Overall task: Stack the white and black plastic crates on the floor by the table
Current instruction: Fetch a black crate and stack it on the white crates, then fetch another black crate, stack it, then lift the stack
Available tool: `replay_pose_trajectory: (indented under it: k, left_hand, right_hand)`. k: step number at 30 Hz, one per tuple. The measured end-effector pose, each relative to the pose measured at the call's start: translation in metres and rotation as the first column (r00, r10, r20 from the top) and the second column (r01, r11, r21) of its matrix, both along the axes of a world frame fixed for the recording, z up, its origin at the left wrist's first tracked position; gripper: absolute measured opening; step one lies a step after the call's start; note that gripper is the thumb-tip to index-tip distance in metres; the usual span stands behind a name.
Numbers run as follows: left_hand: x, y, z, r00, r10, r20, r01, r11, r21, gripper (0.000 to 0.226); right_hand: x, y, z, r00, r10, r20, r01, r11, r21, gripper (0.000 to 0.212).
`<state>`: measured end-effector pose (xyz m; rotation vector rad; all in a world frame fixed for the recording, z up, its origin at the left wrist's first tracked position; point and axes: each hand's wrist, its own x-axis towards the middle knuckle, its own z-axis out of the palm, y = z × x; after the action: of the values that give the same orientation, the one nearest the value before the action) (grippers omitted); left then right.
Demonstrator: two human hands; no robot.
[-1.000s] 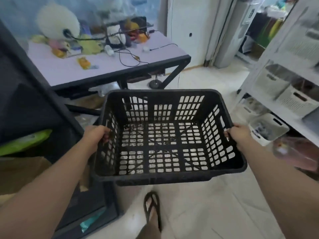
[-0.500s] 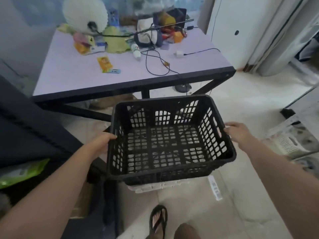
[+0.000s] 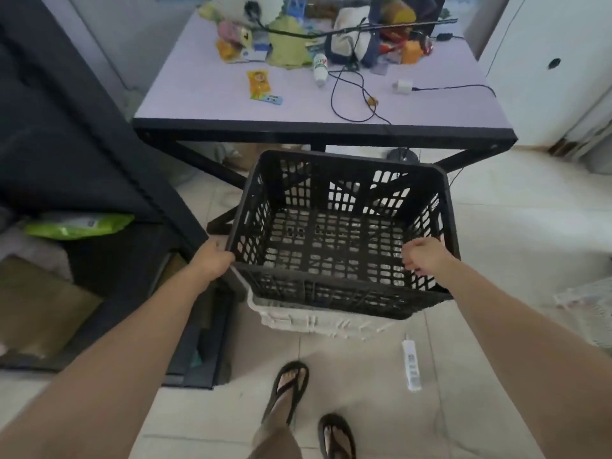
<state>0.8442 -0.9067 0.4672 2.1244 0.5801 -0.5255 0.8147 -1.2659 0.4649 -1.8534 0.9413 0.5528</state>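
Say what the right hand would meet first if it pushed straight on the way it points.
Probably the black crate itself: the right hand points forward and left across its inside, so likely the mesh floor, though depth is unclear.

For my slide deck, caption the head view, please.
Both hands, left and right, set a black crate onto a white crate before the table.
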Motion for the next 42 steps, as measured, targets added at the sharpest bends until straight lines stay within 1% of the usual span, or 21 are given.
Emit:
replay_pose_trajectory:
  k: [1, 2, 3, 5, 6, 8, 9, 10, 13, 15, 17, 18, 21, 23, 25, 27, 30, 33, 37, 40, 42]
  left_hand:
    - [-0.015, 0.005, -0.004, 1.000, 0.028, -0.010, -0.028, 0.999, 0.016, 0.031]
    - [-0.033, 0.010, -0.005, 0.998, 0.051, -0.029, -0.050, 0.999, 0.022, 0.038]
    - [-0.053, 0.015, -0.006, 0.997, 0.065, -0.047, -0.064, 0.998, 0.024, 0.043]
    - [-0.095, 0.026, -0.010, 0.991, 0.094, -0.100, -0.094, 0.996, 0.008, 0.048]
    - [-0.116, 0.033, -0.012, 0.985, 0.107, -0.136, -0.109, 0.994, -0.007, 0.047]
    - [-0.156, 0.050, -0.012, 0.975, 0.130, -0.180, -0.135, 0.991, -0.016, 0.033]
    - [-0.174, 0.061, -0.011, 0.973, 0.144, -0.181, -0.149, 0.989, -0.009, 0.024]
    - [-0.193, 0.073, -0.010, 0.970, 0.169, -0.176, -0.172, 0.985, -0.002, 0.020]
    - [-0.245, 0.115, -0.008, 0.943, 0.277, -0.187, -0.280, 0.960, 0.011, 0.037]
    - [-0.281, 0.148, -0.006, 0.920, 0.331, -0.210, -0.337, 0.942, 0.007, 0.035]
    - [-0.320, 0.186, -0.005, 0.882, 0.416, -0.221, -0.429, 0.903, -0.011, 0.019]
    - [-0.339, 0.206, -0.003, 0.867, 0.453, -0.208, -0.466, 0.885, -0.015, 0.015]
    - [-0.405, 0.276, -0.003, 0.835, 0.530, -0.147, -0.537, 0.843, -0.009, 0.022]
    - [-0.453, 0.327, -0.004, 0.823, 0.554, -0.124, -0.557, 0.830, 0.008, 0.029]
    - [-0.501, 0.379, 0.002, 0.807, 0.583, -0.092, -0.582, 0.812, 0.037, 0.038]
    - [-0.548, 0.429, 0.010, 0.793, 0.607, -0.056, -0.601, 0.794, 0.092, 0.038]
    - [-0.609, 0.503, 0.023, 0.743, 0.669, -0.005, -0.663, 0.737, 0.131, 0.035]
    - [-0.657, 0.572, 0.023, 0.692, 0.722, 0.006, -0.714, 0.683, 0.156, 0.034]
    - [-0.700, 0.663, 0.012, 0.618, 0.786, -0.016, -0.771, 0.610, 0.180, 0.032]
    - [-0.717, 0.740, 0.003, 0.595, 0.803, -0.046, -0.780, 0.590, 0.209, 0.031]
    - [-0.724, 0.797, 0.004, 0.566, 0.822, -0.057, -0.792, 0.562, 0.238, 0.030]
  right_hand:
    - [-0.006, 0.004, 0.000, 1.000, 0.020, 0.007, -0.021, 1.000, 0.013, 0.035]
    - [-0.013, 0.010, 0.003, 0.998, 0.062, 0.020, -0.062, 0.998, 0.013, 0.026]
    - [-0.020, 0.017, 0.004, 0.993, 0.105, 0.051, -0.105, 0.994, -0.005, 0.023]
    - [-0.035, 0.031, 0.008, 0.983, 0.157, 0.100, -0.157, 0.988, -0.013, 0.027]
    - [-0.041, 0.038, 0.010, 0.977, 0.172, 0.125, -0.172, 0.985, -0.014, 0.031]
    - [-0.052, 0.055, 0.014, 0.966, 0.212, 0.148, -0.212, 0.977, -0.019, 0.032]
    - [-0.057, 0.066, 0.015, 0.959, 0.239, 0.150, -0.238, 0.971, -0.027, 0.031]
    - [-0.062, 0.079, 0.016, 0.951, 0.274, 0.146, -0.271, 0.962, -0.040, 0.029]
    - [-0.082, 0.126, 0.014, 0.904, 0.417, 0.094, -0.413, 0.909, -0.065, 0.026]
    - [-0.100, 0.166, 0.013, 0.864, 0.500, 0.062, -0.495, 0.866, -0.071, 0.025]
    - [-0.121, 0.214, 0.010, 0.825, 0.562, 0.066, -0.555, 0.826, -0.097, 0.024]
    - [-0.132, 0.242, 0.008, 0.800, 0.595, 0.073, -0.586, 0.802, -0.113, 0.025]
    - [-0.175, 0.337, 0.004, 0.713, 0.700, 0.045, -0.692, 0.712, -0.115, 0.018]
    - [-0.212, 0.406, 0.001, 0.668, 0.744, 0.028, -0.741, 0.668, -0.072, 0.010]
    - [-0.245, 0.478, -0.001, 0.639, 0.768, 0.039, -0.768, 0.640, -0.016, 0.011]
    - [-0.281, 0.549, -0.001, 0.553, 0.832, 0.043, -0.833, 0.554, 0.008, 0.011]
    - [-0.329, 0.654, 0.007, 0.419, 0.906, 0.051, -0.907, 0.417, 0.050, 0.018]
    - [-0.358, 0.746, 0.019, 0.278, 0.956, 0.094, -0.960, 0.271, 0.073, 0.013]
    - [-0.367, 0.868, 0.016, 0.129, 0.984, 0.121, -0.991, 0.126, 0.039, 0.010]
    - [-0.357, 0.961, 0.000, 0.015, 0.997, 0.075, -1.000, 0.016, -0.011, 0.010]
    - [-0.345, 1.027, -0.008, -0.040, 0.999, 0.034, -0.998, -0.038, -0.059, 0.016]
